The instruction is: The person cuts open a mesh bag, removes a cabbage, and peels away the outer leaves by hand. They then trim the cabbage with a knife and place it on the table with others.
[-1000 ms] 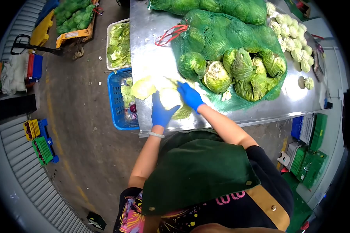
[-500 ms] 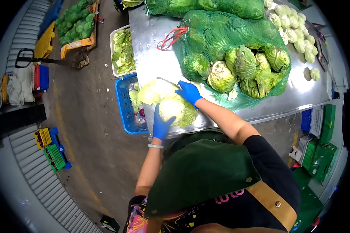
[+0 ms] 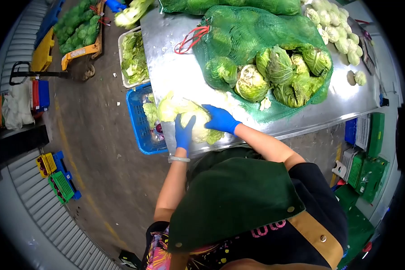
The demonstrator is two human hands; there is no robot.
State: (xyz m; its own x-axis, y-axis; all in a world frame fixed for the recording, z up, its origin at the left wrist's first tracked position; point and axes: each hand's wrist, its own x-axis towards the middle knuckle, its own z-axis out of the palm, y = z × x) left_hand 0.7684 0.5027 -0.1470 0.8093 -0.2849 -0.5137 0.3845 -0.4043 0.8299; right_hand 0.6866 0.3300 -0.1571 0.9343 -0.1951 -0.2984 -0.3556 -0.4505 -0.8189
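A pale green cabbage (image 3: 194, 119) lies on the near left corner of the metal table, with loose outer leaves (image 3: 170, 107) spread at its left side. My left hand (image 3: 183, 133), in a blue glove, grips the cabbage from the near side, thumb apart from the fingers. On its right side my right hand (image 3: 221, 120), also gloved in blue, presses against it with fingers bent. The knife, whose thin dark blade showed at my right hand a moment ago, is now hidden.
Beside the table stand a blue basket (image 3: 136, 130) with leaves and a white bin (image 3: 123, 67) of leaves. A green net sack (image 3: 238, 40) spills untrimmed cabbages (image 3: 253, 84). Pale trimmed cabbages (image 3: 342, 44) sit at the far right. Another person's gloved hand (image 3: 116, 5) is near a cabbage, top left.
My left hand has shifted up over the cabbage and my right hand lies lower along its side. The blade has gone out of sight. Another person's hand and cabbage have appeared top left.
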